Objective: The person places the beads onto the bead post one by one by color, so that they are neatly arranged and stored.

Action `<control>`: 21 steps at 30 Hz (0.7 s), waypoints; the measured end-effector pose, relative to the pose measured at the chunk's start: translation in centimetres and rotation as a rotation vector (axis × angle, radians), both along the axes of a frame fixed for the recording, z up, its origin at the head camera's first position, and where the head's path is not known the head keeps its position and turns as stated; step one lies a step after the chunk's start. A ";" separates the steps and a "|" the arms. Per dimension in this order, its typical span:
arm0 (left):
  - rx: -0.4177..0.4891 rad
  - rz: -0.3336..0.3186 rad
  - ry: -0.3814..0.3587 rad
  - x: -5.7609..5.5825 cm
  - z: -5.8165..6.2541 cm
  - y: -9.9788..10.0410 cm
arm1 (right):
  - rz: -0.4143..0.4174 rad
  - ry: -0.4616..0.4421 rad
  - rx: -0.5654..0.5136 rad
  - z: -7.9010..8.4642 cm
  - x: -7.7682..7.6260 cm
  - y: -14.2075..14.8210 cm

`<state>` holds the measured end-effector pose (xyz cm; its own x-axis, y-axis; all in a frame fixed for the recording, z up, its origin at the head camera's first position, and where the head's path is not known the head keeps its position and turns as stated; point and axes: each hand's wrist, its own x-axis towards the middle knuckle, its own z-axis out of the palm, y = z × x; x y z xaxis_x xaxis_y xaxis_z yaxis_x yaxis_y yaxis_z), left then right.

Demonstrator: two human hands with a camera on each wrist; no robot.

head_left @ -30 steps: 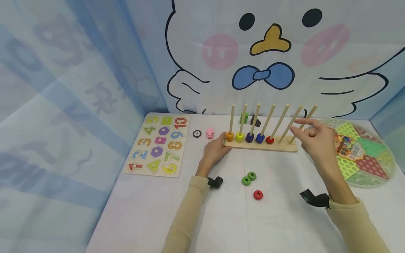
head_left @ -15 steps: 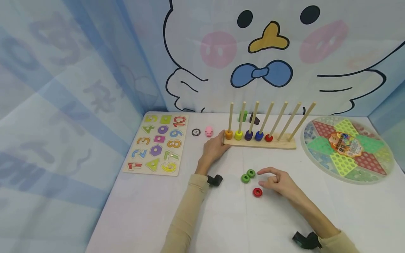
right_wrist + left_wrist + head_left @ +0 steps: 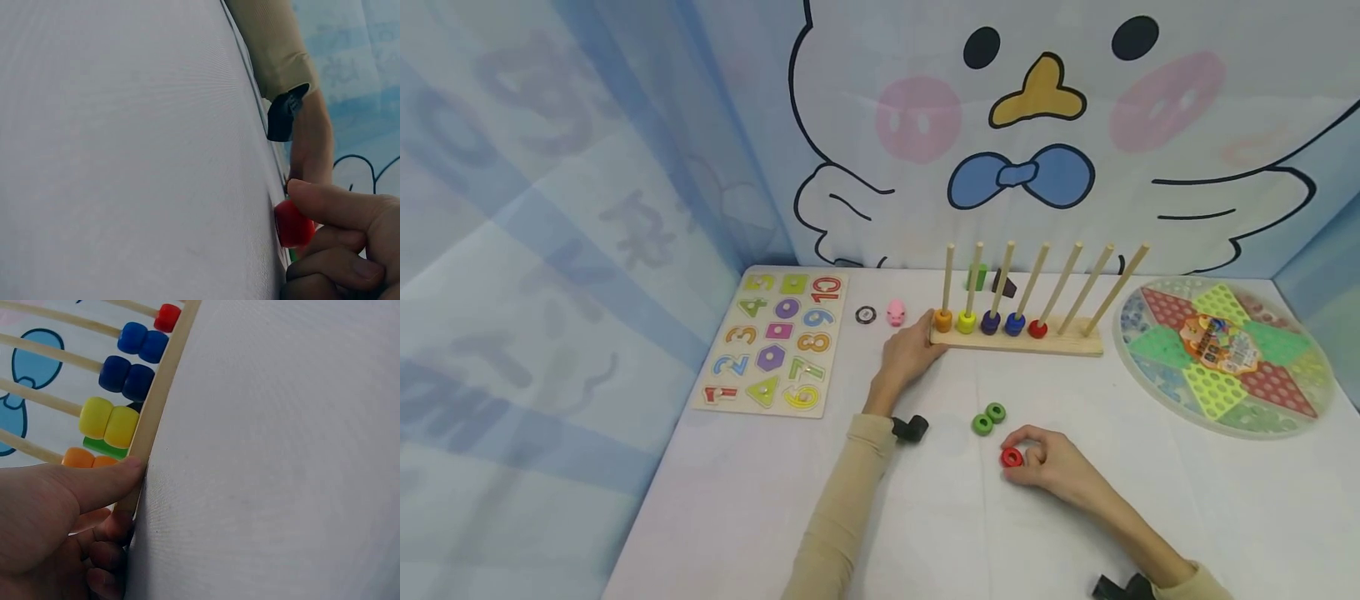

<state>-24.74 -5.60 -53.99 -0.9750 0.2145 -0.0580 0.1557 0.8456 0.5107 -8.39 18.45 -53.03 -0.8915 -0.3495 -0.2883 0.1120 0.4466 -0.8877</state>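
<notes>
A wooden peg rack point(image 3: 1022, 342) stands towards the back of the table, with a row of upright pegs. Its left end is gripped by my left hand point(image 3: 910, 354), the thumb lying along the base edge in the left wrist view. Orange, yellow point(image 3: 109, 422), purple, blue point(image 3: 142, 342) and a single red bead sit on the pegs; the two rightmost pegs are bare. Nearer the front, my right hand point(image 3: 1056, 467) pinches a loose red bead point(image 3: 1011, 457) between thumb and forefinger, at the tabletop. Two green beads point(image 3: 988, 418) lie just beyond it, touching or nearly so.
On the left lies a number-and-shape puzzle board point(image 3: 771, 342). A small black ring point(image 3: 866, 315) and a pink pig figure point(image 3: 896, 312) are beside the rack. Behind it are green point(image 3: 977, 277) and dark blocks point(image 3: 1004, 283). A round game board point(image 3: 1225, 358) lies right.
My right hand has come from the rack's right end down to the front of the table and taken hold of the loose red bead. The left hand keeps its grip on the rack.
</notes>
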 end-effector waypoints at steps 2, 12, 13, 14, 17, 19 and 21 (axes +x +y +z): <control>0.001 -0.001 -0.001 0.0 0.1 0.0 | -0.011 0.011 0.025 0.2 -0.1 -0.1; 0.008 0.006 -0.012 0.3 0.3 0.1 | -0.061 0.084 0.106 4.1 -3.0 0.2; 0.006 0.007 -0.016 0.3 0.3 0.1 | -0.072 0.097 0.119 4.9 -3.6 0.3; 0.004 0.008 -0.018 0.2 0.3 0.1 | -0.085 0.114 0.134 5.7 -4.2 0.4; -0.002 0.010 -0.020 0.1 0.3 0.0 | -0.124 0.184 0.152 8.2 -6.1 1.0; -0.001 0.010 -0.014 0.1 0.3 0.0 | -0.151 0.250 0.155 9.9 -7.3 1.5; 0.002 0.007 -0.006 0.1 0.2 -0.1 | -0.196 0.306 0.159 11.6 -8.5 1.9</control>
